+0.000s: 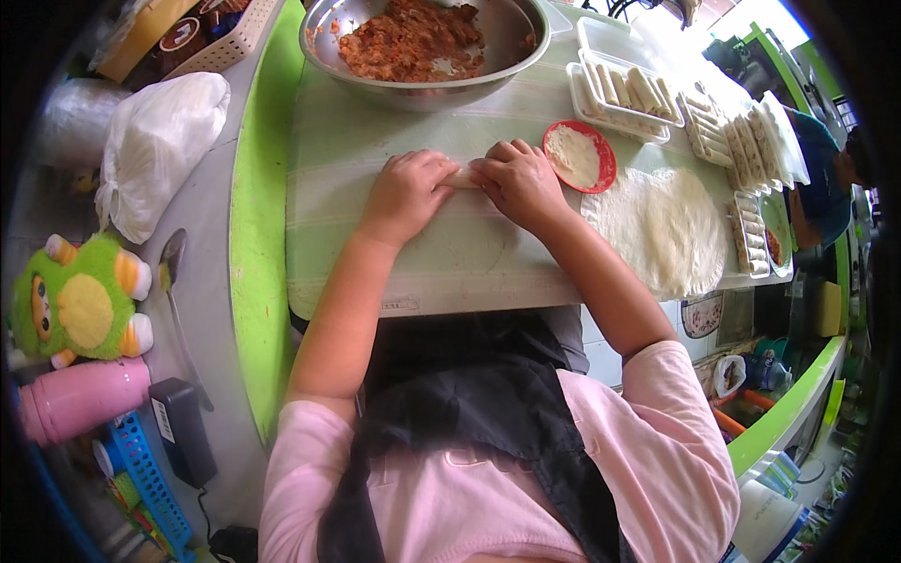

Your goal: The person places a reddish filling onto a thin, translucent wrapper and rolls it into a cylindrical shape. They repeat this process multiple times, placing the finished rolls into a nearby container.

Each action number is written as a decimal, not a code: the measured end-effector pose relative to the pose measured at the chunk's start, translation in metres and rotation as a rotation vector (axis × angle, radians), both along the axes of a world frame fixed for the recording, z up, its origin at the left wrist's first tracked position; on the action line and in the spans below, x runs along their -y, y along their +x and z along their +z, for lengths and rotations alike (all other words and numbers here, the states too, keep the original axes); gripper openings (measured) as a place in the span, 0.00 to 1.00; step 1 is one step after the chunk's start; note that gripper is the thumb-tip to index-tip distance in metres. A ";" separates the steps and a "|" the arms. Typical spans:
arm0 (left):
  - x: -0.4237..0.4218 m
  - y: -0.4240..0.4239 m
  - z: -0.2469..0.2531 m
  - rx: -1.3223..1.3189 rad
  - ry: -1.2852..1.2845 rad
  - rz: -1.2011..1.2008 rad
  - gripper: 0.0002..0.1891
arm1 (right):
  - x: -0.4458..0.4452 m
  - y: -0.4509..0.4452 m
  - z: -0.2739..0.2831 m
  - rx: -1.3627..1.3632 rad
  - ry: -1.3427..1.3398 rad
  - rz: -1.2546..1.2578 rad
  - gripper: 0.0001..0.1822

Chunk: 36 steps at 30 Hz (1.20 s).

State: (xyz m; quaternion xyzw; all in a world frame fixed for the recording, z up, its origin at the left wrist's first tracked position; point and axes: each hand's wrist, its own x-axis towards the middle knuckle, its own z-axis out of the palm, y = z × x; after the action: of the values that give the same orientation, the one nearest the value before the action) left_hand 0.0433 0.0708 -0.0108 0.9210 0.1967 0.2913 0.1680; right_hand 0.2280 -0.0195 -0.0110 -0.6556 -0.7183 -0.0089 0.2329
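Note:
A pale rolled wrapper (461, 177) lies on the light green table (450, 253), gripped at its two ends. My left hand (414, 184) has its fingers curled over the left end. Over the right end bend the fingers of my right hand (517, 179). Most of the roll is hidden beneath both hands. Just right of my right hand sits a red bowl (607, 165) with a pale paste (571, 155) in it. A stack of thin round wrappers (654, 229) is spread by my right forearm.
A steel basin (429, 95) of reddish-brown filling (415, 42) stands at the far side. Plastic containers (626, 116) of finished rolls line the right, near another person (820, 183). A green ledge (257, 232) borders the left, with a white plastic bag (165, 141), spoon (176, 295) and plush toy (84, 302) beyond.

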 end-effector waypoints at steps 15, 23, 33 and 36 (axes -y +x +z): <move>-0.001 0.001 -0.006 0.160 0.063 0.040 0.09 | -0.009 -0.005 0.013 0.232 -0.086 0.028 0.10; 0.003 -0.010 0.002 0.331 0.167 0.136 0.09 | -0.003 0.080 0.079 -0.124 -0.205 -0.527 0.15; 0.006 0.000 0.000 0.295 0.074 0.102 0.10 | -0.039 0.188 0.081 0.159 -0.315 -1.080 0.21; 0.007 -0.003 0.003 0.271 0.063 0.103 0.10 | -0.043 0.190 0.074 0.243 -0.307 -1.078 0.20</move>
State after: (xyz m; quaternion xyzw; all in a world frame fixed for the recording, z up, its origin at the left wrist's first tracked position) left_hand 0.0407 0.0639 -0.0077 0.8667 0.2098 0.4274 0.1488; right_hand 0.4180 0.0240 0.0626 -0.9499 -0.2969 -0.0972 0.0133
